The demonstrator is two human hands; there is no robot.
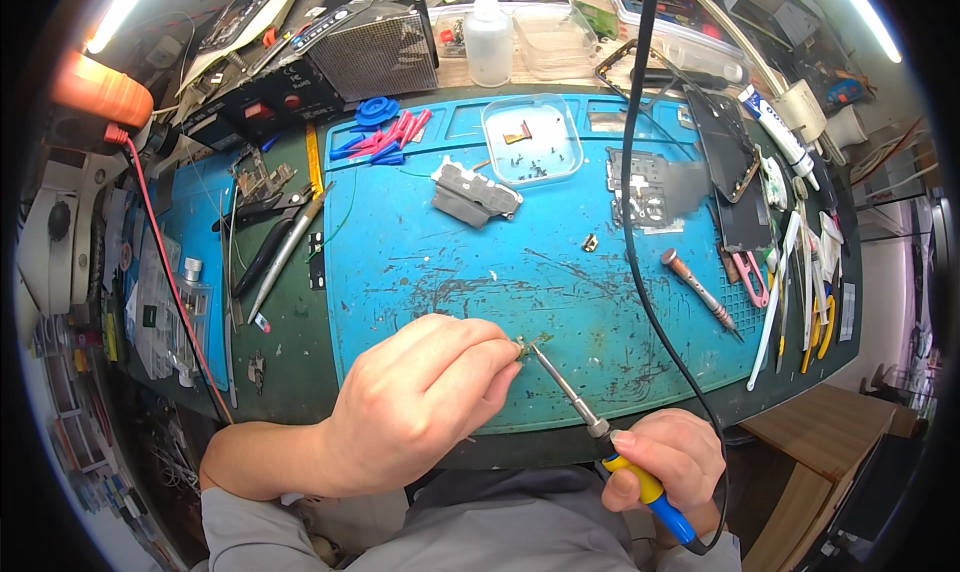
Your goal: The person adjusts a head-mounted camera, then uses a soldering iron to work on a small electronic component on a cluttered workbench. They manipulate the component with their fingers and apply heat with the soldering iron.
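My left hand (425,402) pinches a tiny greenish part (527,345) between thumb and fingertips, low on the blue work mat (480,262). My right hand (665,467) grips a soldering iron (600,432) by its yellow and blue handle. The iron's metal tip reaches up and left and touches the small part at my left fingertips. A black cable (640,222) runs from the iron's handle, loops up across the mat and leaves at the top edge.
On the mat lie a clear dish of small screws (532,139), a grey metal bracket (475,194), a circuit frame (640,187), a screwdriver (697,289) and red and blue picks (385,137). Pliers (268,234) lie left; tweezers and tools (800,272) line the right edge.
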